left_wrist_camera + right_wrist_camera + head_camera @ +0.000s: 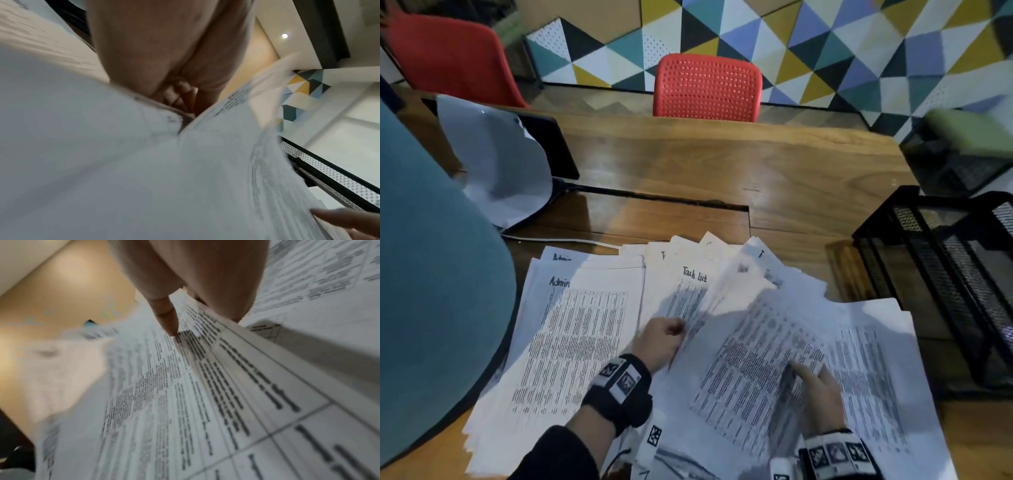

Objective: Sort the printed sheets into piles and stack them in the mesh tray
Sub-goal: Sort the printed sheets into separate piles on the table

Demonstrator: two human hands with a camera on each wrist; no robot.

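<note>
**A:** Our left hand (661,342) is pinching the left edge of a lifted bunch of printed sheets (753,346); the right hand (820,394) lies flat on it, fingers straight.

**B:** We'd guess thin, floppy, slidey paper, so we grip edges and square them up. Sorted piles sit just left of that hand, mesh tray (941,260) beyond our right on the worktop (722,164).

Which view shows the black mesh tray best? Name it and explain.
The head view: the mesh tray stands whole on the table's right side, beside the printed sheets. The left wrist view catches only a strip of its mesh rim past the paper. The right wrist view shows none of it.
</note>
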